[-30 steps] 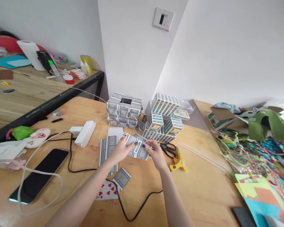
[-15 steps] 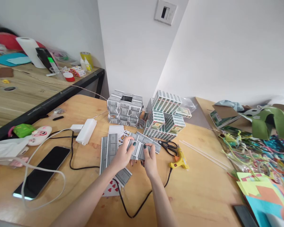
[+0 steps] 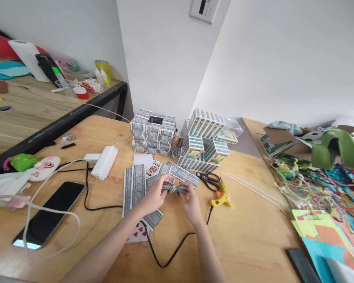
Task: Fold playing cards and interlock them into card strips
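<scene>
Between my two hands is a folded playing-card piece (image 3: 174,189) with a grey patterned back, seen nearly edge-on. My left hand (image 3: 157,193) pinches its left end and my right hand (image 3: 190,200) its right end. Just beyond lie more grey-backed card strips (image 3: 184,174) and a face card (image 3: 153,168). Left of my hands, long card strips (image 3: 138,182) lie side by side, with a hearts card (image 3: 137,232) below them. Behind stands a hollow block built of folded cards (image 3: 153,135).
Stacked card boxes (image 3: 205,145) stand at the back. Scissors (image 3: 209,181) and a yellow glue gun (image 3: 222,196) lie right of my hands, its black cable (image 3: 177,251) looping in front. A phone (image 3: 50,214) and white power adapter (image 3: 105,162) are at left; craft scraps (image 3: 315,192) at right.
The card piece has been tilted from showing its patterned face to nearly edge-on, and my hands have come slightly lower with it. The camera view has shifted a little.
</scene>
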{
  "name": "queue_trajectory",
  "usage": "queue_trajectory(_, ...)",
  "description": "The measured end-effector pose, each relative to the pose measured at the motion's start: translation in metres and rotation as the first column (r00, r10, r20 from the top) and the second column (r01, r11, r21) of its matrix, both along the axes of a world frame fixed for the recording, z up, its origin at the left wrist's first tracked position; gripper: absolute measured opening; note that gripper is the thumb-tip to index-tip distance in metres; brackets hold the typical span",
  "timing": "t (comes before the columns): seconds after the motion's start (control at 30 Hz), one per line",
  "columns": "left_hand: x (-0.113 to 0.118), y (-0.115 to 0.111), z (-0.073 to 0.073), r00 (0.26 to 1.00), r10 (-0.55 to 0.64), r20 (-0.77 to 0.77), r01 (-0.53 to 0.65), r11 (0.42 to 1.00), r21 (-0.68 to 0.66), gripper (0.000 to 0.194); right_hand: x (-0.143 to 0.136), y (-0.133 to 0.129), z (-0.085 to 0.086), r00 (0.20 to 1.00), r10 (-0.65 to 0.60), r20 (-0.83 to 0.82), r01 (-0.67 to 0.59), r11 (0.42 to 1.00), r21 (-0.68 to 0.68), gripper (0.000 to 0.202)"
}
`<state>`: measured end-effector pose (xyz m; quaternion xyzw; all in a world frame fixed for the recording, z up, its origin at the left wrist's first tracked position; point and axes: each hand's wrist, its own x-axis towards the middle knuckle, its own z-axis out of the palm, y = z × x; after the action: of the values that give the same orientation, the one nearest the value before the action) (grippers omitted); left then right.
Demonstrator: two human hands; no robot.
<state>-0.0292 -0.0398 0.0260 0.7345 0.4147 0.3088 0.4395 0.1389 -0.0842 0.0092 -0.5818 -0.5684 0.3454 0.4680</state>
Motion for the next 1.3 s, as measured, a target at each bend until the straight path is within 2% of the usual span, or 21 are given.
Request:
queue_trajectory(0.1,0.003,-0.001,-0.017,0.998,0.03,-0.046,-0.027,0.998,0.054,0.045,-0.002,-0.001,-0.012,0.999,-0.019,0.031,0.019,1.0,0.006,0.033)
queue_trajectory(0.2,0.003,0.0,-0.021,0.997,0.031,-0.073,-0.025,0.997,0.072,0.039,-0.004,-0.002,-0.015,0.992,-0.066,0.109,0.064,0.998,0.021,0.029)
queue_trajectory(0.3,0.001,0.0,-0.012,0.996,0.039,-0.085,-0.033,0.997,0.072,0.037,-0.007,-0.003,-0.007,0.981,-0.059,0.183,0.067,0.997,-0.038,0.019)
queue_trajectory(0.4,-0.008,0.004,0.005,0.994,0.06,-0.092,-0.051,0.994,0.093,0.04,-0.014,0.0,0.008,0.954,0.039,0.297,-0.002,0.992,-0.124,0.011)
queue_trajectory(0.47,-0.022,0.011,0.017,0.989,0.114,-0.094,-0.102,0.987,0.122,0.04,-0.024,0.005,0.016,0.934,0.138,0.329,-0.083,0.981,-0.176,0.009)
queue_trajectory(0.57,-0.057,0.024,0.025,0.957,0.247,-0.155,-0.229,0.966,0.122,0.033,-0.046,0.017,0.02,0.944,0.216,0.251,-0.153,0.957,-0.247,0.007)
queue_trajectory(0.67,-0.098,0.033,0.021,0.841,0.446,-0.307,-0.451,0.891,0.058,0.027,-0.07,0.028,0.015,0.963,0.147,0.224,-0.084,0.959,-0.27,0.008)
queue_trajectory(0.73,-0.119,0.033,0.014,0.773,0.471,-0.425,-0.524,0.852,-0.009,0.027,-0.083,0.032,0.011,0.962,0.14,0.236,-0.072,0.959,-0.275,0.008)
queue_trajectory(0.8,-0.129,0.029,0.008,0.726,0.47,-0.501,-0.566,0.823,-0.05,0.027,-0.093,0.032,0.01,0.963,0.129,0.239,-0.068,0.967,-0.245,0.011)
queue_trajectory(0.87,-0.128,0.023,0.005,0.746,0.461,-0.481,-0.57,0.815,-0.103,0.031,-0.101,0.029,0.011,0.948,0.131,0.289,-0.067,0.973,-0.222,0.012)
queue_trajectory(0.97,-0.114,0.017,0.002,0.789,0.47,-0.396,-0.566,0.807,-0.17,0.038,-0.109,0.024,0.014,0.916,0.166,0.365,-0.091,0.972,-0.215,0.009)
queue_trajectory(1.07,-0.098,0.015,-0.005,0.876,0.414,-0.246,-0.468,0.853,-0.232,0.033,-0.117,0.021,0.013,0.894,0.183,0.408,-0.098,0.97,-0.222,0.009)
queue_trajectory(1.13,-0.091,0.015,-0.012,0.907,0.379,-0.184,-0.412,0.887,-0.207,0.028,-0.121,0.019,0.01,0.891,0.203,0.406,-0.125,0.969,-0.211,0.008)
queue_trajectory(1.23,-0.086,0.013,-0.016,0.897,0.393,-0.203,-0.426,0.89,-0.16,0.026,-0.123,0.02,0.008,0.903,0.252,0.349,-0.189,0.96,-0.206,0.012)
queue_trajectory(1.3,-0.086,0.011,-0.009,0.879,0.439,-0.185,-0.465,0.876,-0.131,0.03,-0.122,0.024,0.012,0.916,0.272,0.294,-0.217,0.954,-0.207,0.013)
